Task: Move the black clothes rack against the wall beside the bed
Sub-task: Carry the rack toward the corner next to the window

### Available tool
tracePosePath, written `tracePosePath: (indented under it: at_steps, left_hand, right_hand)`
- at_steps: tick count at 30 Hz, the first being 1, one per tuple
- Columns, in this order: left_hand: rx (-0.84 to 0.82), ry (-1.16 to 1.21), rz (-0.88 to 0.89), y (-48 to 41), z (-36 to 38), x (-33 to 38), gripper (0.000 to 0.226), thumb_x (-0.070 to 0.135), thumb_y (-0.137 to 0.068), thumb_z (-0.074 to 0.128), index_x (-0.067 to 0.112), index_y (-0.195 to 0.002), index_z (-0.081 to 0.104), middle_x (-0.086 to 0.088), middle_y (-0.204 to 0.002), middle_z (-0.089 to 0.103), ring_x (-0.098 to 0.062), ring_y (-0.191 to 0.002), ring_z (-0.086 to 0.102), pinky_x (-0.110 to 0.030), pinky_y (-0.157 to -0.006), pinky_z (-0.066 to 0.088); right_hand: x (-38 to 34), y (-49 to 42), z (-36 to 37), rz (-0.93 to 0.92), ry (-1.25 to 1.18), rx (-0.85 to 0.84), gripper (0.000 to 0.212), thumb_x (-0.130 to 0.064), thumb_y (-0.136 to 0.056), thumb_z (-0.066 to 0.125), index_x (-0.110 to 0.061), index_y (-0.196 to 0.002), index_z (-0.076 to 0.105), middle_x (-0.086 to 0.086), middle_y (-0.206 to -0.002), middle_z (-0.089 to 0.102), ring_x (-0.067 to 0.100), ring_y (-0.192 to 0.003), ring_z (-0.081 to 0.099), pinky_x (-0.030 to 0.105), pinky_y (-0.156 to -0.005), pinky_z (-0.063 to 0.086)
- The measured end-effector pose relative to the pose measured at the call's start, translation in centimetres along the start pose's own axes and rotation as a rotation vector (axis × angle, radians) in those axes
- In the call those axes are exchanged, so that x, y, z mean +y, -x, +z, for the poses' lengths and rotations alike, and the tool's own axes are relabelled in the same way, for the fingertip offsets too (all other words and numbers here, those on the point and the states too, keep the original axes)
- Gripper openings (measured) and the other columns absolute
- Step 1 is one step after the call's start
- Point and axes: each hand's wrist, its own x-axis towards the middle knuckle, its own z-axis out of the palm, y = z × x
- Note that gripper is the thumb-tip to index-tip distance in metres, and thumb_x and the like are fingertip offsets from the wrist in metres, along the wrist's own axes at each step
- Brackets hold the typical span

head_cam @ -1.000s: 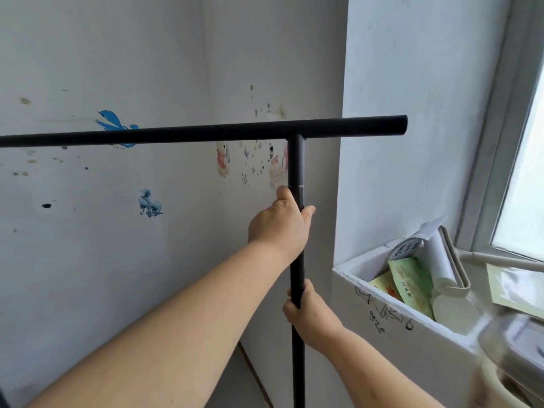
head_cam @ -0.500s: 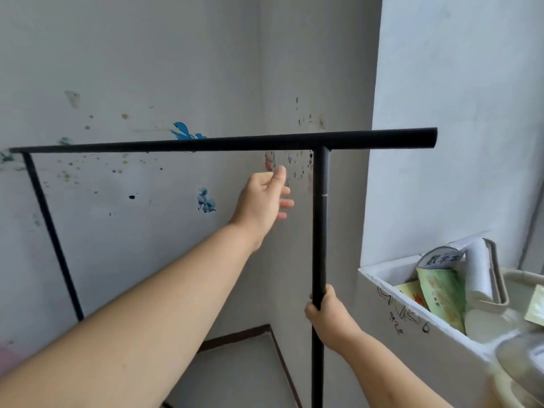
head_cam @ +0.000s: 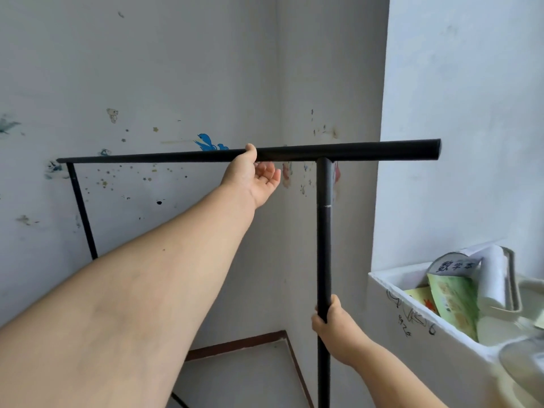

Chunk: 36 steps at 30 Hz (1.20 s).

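**corner_watcher:** Up in the corner where the two walls meet, the black clothes rack (head_cam: 323, 231) is standing upright, its top bar roughly parallel to the sticker-covered wall (head_cam: 147, 69) and near it. Can't tell if it's actually touching, and the feet are out of shot. No bed visible from where the camera looks.

**rackfan:** How's it going to handle, you reckon?

**corner_watcher:** My guess: light and stiff. Thin painted metal tube, nothing hanging on it, so more awkward than heavy. That finish looks a bit slick, and a tall frame like this probably wants to twist if you push one end only. The right hand (head_cam: 338, 328) has its fingers wrapped tight round the near upright, low down. The left hand (head_cam: 253, 175) is up at the top bar, thumb hooked over it, palm open and fingers (head_cam: 272, 175) loosely spread underneath, not clamped yet. One hand high and one low seems the sensible hold to me.

**rackfan:** Any labels or writing?

**corner_watcher:** Nothing on the rack, just a pale scuff at the joint in the upright. The white foam box (head_cam: 412, 313) to the right has black marker scrawl on its side, unreadable to me. A rolled paper (head_cam: 453, 265) inside shows Chinese characters, looks like 数字, the rest too blurred. Wall stickers include a blue bird (head_cam: 206, 141).
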Motion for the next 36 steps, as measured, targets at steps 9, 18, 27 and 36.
tracePosePath:
  at_steps: [9,18,27,36]
  left_hand:
    - [-0.094,0.064,0.055,0.3,1.2,-0.7,0.025,0.028,-0.094,0.05,0.004,-0.102,0.052,-0.011,-0.072,0.073,-0.026,-0.068,0.073,-0.04,-0.064,0.061]
    - [0.01,0.079,0.118,0.4,2.2,-1.2,0.036,0.028,-0.094,0.05,0.007,-0.123,0.044,-0.009,-0.084,0.067,-0.022,-0.056,0.072,-0.036,-0.058,0.06]
    - [0.061,0.109,0.119,0.1,3.7,-1.8,0.02,0.026,-0.095,0.049,0.011,-0.107,0.042,-0.011,-0.085,0.065,-0.026,-0.074,0.069,-0.041,-0.073,0.059]
    - [0.066,0.077,0.107,-2.7,3.3,-1.7,0.021,0.023,-0.095,0.05,0.012,-0.111,0.041,-0.013,-0.089,0.064,-0.026,-0.084,0.067,-0.043,-0.074,0.058]
  right_hand:
    - [0.1,0.4,-0.8,-0.023,0.027,-0.032,0.009,-0.022,-0.091,0.046,-0.022,-0.089,0.038,0.001,-0.075,0.05,0.016,-0.061,0.043,0.028,-0.058,0.039]
    - [0.3,-0.4,-0.6,-0.028,0.008,-0.046,0.021,-0.018,-0.092,0.045,-0.022,-0.08,0.028,-0.001,-0.068,0.039,0.015,-0.056,0.033,0.025,-0.052,0.032]
    - [0.8,-1.6,-1.9,-0.013,0.017,-0.013,0.023,-0.021,-0.088,0.048,-0.027,-0.077,0.029,0.001,-0.07,0.046,0.017,-0.06,0.04,0.028,-0.055,0.038]
    - [1.4,-4.8,-0.9,-0.202,0.384,0.012,0.019,-0.017,-0.095,0.041,-0.021,-0.081,0.029,0.006,-0.084,0.043,0.02,-0.072,0.037,0.033,-0.069,0.04]
